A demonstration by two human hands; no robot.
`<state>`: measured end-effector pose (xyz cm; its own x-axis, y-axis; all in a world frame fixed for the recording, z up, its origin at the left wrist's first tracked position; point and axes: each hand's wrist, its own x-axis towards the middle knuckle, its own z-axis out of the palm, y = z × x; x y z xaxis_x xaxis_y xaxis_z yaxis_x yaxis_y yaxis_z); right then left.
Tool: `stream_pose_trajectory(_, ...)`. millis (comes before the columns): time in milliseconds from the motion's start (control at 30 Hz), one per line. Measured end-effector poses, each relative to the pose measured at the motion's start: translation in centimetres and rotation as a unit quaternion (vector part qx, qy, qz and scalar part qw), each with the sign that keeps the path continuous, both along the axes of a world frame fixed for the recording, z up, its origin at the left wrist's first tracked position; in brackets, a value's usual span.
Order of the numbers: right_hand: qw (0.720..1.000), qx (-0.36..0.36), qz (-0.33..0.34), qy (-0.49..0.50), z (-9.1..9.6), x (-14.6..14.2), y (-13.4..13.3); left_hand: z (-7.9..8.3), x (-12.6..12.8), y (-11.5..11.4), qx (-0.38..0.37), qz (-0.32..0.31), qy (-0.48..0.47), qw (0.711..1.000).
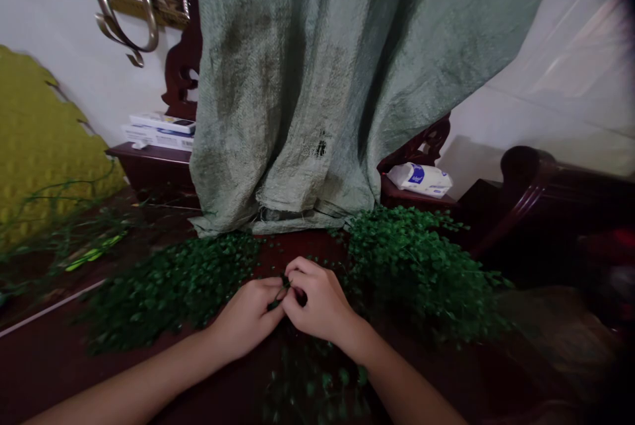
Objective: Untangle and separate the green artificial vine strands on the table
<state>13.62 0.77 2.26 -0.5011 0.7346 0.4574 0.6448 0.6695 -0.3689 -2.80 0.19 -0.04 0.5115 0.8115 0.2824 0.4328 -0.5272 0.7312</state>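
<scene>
My left hand (pixel 245 319) and my right hand (pixel 320 299) meet at the middle, thumbs and fingers pinched together. Between the fingertips runs a thin dark green plant stem (pixel 276 303), mostly hidden by the fingers. A leafy green sprig (pixel 317 385) shows below my hands, blurred; whether it belongs to the held stem I cannot tell. To the left lies a heap of small-leaved greenery (pixel 173 279). A larger, fuller heap of greenery (pixel 417 260) lies to the right. Both rest on a dark red wooden surface (pixel 297 250) scattered with loose leaves.
A grey-green woven sack (pixel 317 81) hangs down behind the greenery. White boxes (pixel 159 133) sit on a ledge at the left, and a tissue pack (pixel 421 179) at the right. Yellow-green scissors or a similar tool (pixel 94 253) lies among loose stems. A metal hook (pixel 129 22) is on the wall.
</scene>
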Motion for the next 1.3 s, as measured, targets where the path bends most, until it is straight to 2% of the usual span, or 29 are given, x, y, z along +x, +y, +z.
stream_pose_trajectory(200, 0.998, -0.041, 0.022, -0.036, 0.5, 0.1, -0.2, -0.2, 0.0, -0.1, -0.014, -0.002, 0.0, 1.0)
stream_pose_trajectory(400, 0.997, -0.032, 0.029, -0.062, 0.3, 0.2, 0.1, -0.2, -0.1, -0.1, -0.018, -0.013, 0.004, 1.0)
stream_pose_trajectory(700, 0.998, -0.036, 0.056, -0.015, -0.3, 0.1, 0.4, 0.0, 0.0, -0.2, -0.013, -0.006, 0.005, 1.0)
stream_pose_trajectory(1100, 0.98, -0.163, 0.108, 0.045, 0.3, 0.9, 1.0, -0.1, -0.2, -0.2, 0.006, -0.022, 0.002, 1.0)
stream_pose_trajectory(1300, 0.974, -0.175, 0.126, 0.066, 0.4, 1.0, 1.2, 0.0, -0.2, -0.5, 0.022, -0.031, 0.022, 0.999)
